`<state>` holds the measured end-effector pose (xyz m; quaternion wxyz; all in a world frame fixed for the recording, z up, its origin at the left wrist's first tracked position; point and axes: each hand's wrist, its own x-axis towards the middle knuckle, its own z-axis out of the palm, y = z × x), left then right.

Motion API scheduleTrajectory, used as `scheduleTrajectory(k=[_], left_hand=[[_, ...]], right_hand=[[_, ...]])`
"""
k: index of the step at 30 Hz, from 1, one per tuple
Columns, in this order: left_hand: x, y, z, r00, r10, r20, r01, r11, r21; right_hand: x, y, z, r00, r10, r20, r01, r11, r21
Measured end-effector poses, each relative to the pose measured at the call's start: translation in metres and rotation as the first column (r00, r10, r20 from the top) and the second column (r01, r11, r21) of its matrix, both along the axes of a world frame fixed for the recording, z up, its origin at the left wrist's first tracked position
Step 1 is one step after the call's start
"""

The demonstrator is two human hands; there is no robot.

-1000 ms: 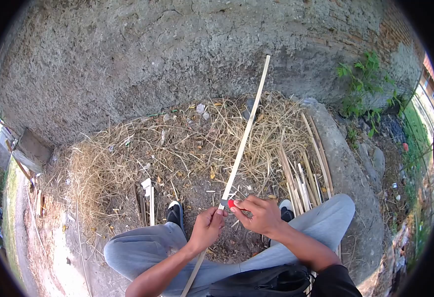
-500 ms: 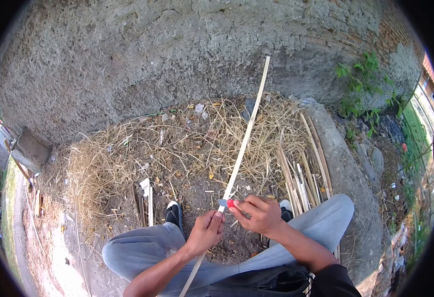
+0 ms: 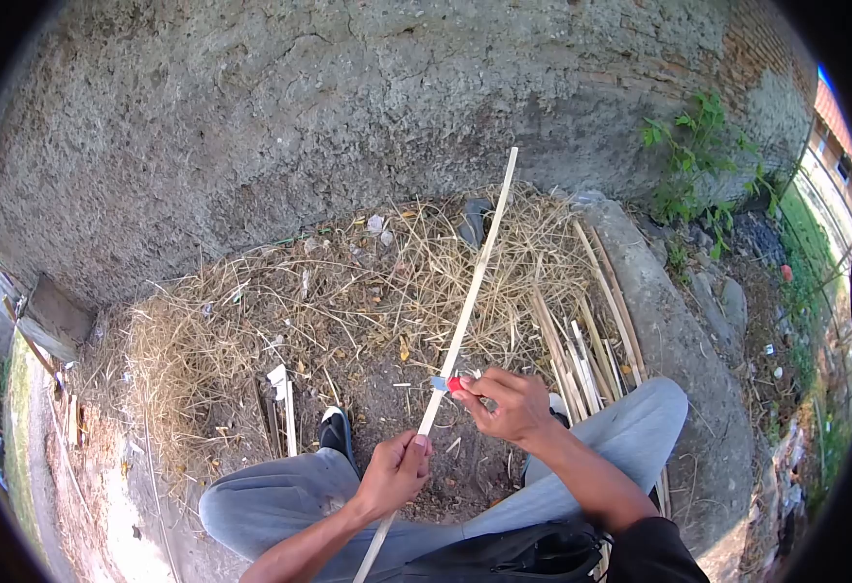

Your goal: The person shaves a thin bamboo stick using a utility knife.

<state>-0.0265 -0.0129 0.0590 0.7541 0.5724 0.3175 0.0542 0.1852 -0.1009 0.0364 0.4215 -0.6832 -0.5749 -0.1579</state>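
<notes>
A long, pale, flat wooden strip (image 3: 476, 291), which looks like split bamboo, runs slantwise from near the wall down past my lap. My left hand (image 3: 396, 475) is closed around it in front of my knees. Just above and to the right, my right hand (image 3: 504, 403) grips a small knife by its red handle (image 3: 458, 384). The knife's short grey blade (image 3: 440, 384) lies across the strip, touching it. A small gap of strip shows between the blade and my left fingers. Both my legs are bent on either side.
Several split strips (image 3: 581, 369) lie by my right knee. Shorter pieces (image 3: 290, 418) are near my left shoe (image 3: 334, 432). Dry shavings (image 3: 193, 360) cover the ground. A rough wall (image 3: 280, 126) rises in front, with a green plant (image 3: 693, 175) at right.
The strip and my left hand have drawn down toward my body, so the strip's far end is lower. The knife stays nearly in place, now farther from my left hand. The view has shifted slightly.
</notes>
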Motion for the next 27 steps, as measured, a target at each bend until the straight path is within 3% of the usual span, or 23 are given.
scheduleTrajectory(k=[6, 10, 27], left_hand=[[0.003, -0.002, 0.011, 0.999, 0.041, -0.021, -0.043, 0.994, -0.105], [0.002, -0.005, 0.007, 0.999, 0.036, -0.033, -0.038, 0.999, -0.037], [-0.002, -0.01, 0.012, 0.991, 0.083, -0.107, -0.098, 0.985, -0.144]], right_hand=[[0.003, 0.004, -0.006, 1.0, 0.008, -0.015, -0.008, 1.0, -0.015], [0.005, 0.006, -0.005, 0.999, 0.002, -0.041, -0.002, 1.0, -0.009], [0.015, 0.015, -0.021, 0.993, 0.011, -0.114, -0.015, 0.999, -0.039]])
